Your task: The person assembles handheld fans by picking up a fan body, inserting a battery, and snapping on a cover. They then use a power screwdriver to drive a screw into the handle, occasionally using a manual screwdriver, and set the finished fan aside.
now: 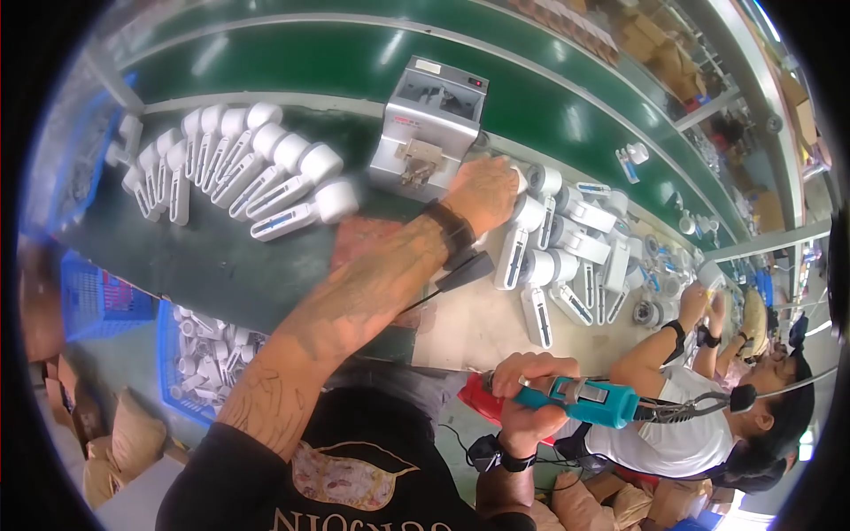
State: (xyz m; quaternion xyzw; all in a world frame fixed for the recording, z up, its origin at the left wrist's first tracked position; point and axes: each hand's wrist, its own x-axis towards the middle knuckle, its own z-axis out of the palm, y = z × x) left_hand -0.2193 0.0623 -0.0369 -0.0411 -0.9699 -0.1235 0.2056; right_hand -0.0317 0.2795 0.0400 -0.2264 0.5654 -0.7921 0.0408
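My left hand (485, 195) reaches across the bench, its fingers closed at the round head of a white plastic appliance (519, 180); the fingertips are partly hidden. It is at the near end of a pile of similar white appliances (584, 243) with round heads and flat handles. Nearer my body, my right hand (534, 394) is wrapped round a teal electric screwdriver (591, 401), held sideways with its tip end to the left. A hook and coiled wire hang from its right end. Just behind my left hand stands a grey metal screw feeder (429, 133).
More white appliances (257, 168) lie in curved rows at the left of the bench (292, 265). A blue crate (168, 354) of white parts stands below its edge. At right, a co-worker (673, 416) works close by. A green conveyor belt (301, 57) runs behind.
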